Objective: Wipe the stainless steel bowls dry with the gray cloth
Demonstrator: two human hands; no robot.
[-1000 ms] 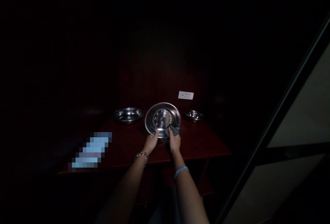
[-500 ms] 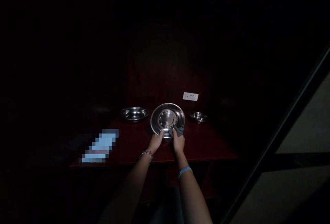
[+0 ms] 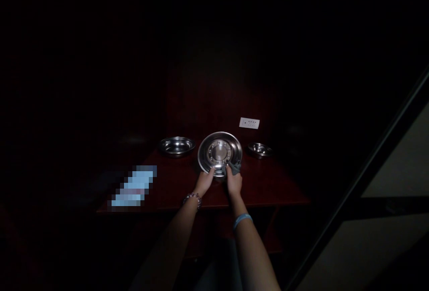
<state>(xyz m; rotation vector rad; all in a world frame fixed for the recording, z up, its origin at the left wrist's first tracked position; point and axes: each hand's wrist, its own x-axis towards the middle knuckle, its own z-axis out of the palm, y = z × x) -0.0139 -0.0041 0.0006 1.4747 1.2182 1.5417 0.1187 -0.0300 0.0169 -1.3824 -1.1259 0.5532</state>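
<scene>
A shiny round metal plate [image 3: 220, 151] is held up above the desk, tilted so that its dished face with a ring of small marks is towards me. My left hand [image 3: 205, 181] grips its lower left rim, thumb on the front. At the lower right, my right hand [image 3: 233, 180] is closed on a dark grey cloth [image 3: 235, 167], pressing it against the plate's rim. The fingers behind the plate are hidden.
On the dark red desk [image 3: 261, 188], a wider metal dish [image 3: 176, 146] stands at the left back and a smaller metal bowl [image 3: 260, 150] at the right back. A blurred-out pale blue patch [image 3: 136, 186] lies front left. A white socket panel [image 3: 250, 123] is on the back wall.
The view has shifted slightly, so everything sits a little higher and to the right. Both hands keep their hold on the plate and cloth, with hardly any other movement.
</scene>
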